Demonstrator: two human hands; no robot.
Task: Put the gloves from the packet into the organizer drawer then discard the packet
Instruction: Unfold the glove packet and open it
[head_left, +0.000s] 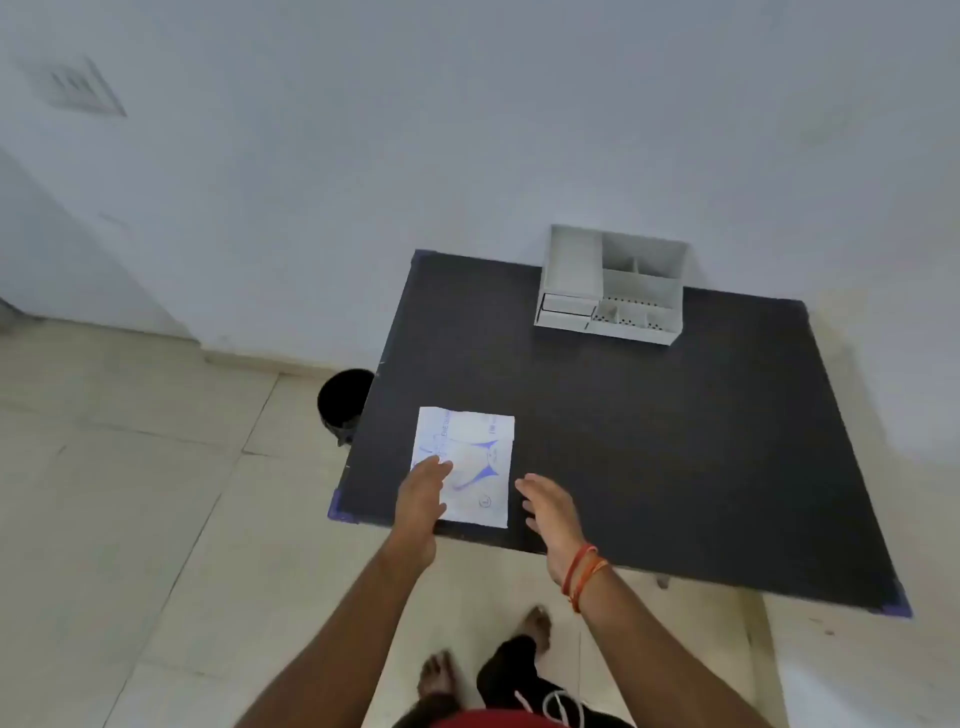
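White packet (472, 447) lies flat on the dark table (675, 441); left hand (422, 501), fingers straight, covers its seven-o'clock corner; right hand (549, 508) hovers at four o'clock, fingers loose, empty.

Probably a plain room in a home, though the blur leaves it unsure: a bare white wall (363, 182) beyond the left hand (421, 499), a dark desk (649, 441) under it, pale floor tiles (130, 519) and a black bin (345, 400) to its left, a bare foot (537, 626) behind it.
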